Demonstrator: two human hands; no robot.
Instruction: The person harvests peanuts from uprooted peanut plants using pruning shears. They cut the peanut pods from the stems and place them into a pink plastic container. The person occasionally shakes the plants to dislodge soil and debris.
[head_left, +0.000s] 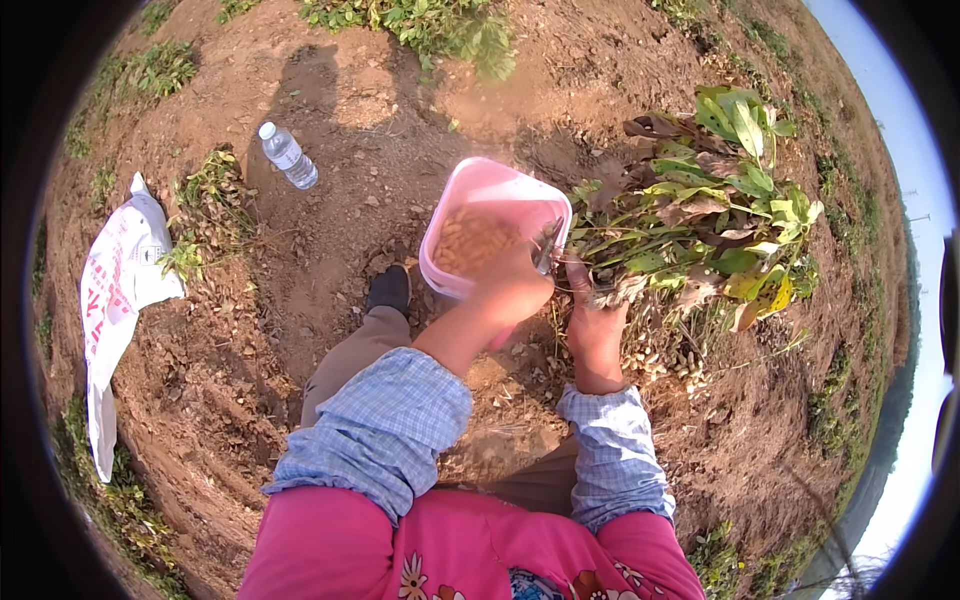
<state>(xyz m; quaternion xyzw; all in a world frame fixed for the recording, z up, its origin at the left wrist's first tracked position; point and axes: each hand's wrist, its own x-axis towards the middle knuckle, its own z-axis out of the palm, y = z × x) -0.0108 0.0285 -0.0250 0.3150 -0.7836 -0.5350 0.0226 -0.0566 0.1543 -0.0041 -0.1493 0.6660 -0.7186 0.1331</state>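
A pink plastic tub (506, 176) stands on the soil before me, with a heap of peanuts (476, 238) in it. My left hand (514, 285) is over the tub's near right side, blurred, its fingers largely hidden. Dark, tangled plant matter, possibly roots (547, 244), lies at its fingertips by the rim. Just right of the tub, my right hand (596, 322) grips the lower stems of a bunch of peanut plants (705, 210). Their green, yellow and brown leaves spread out to the right. Below the leaves, several peanut pods (667, 364) show near my right wrist.
A water bottle (289, 155) with a white cap lies on the ground ahead on the left. A white plastic sack (124, 270) with red print lies farther left, beside a leafy plant (214, 199). My shoe (388, 290) is close to the tub. More plants (442, 26) grow ahead.
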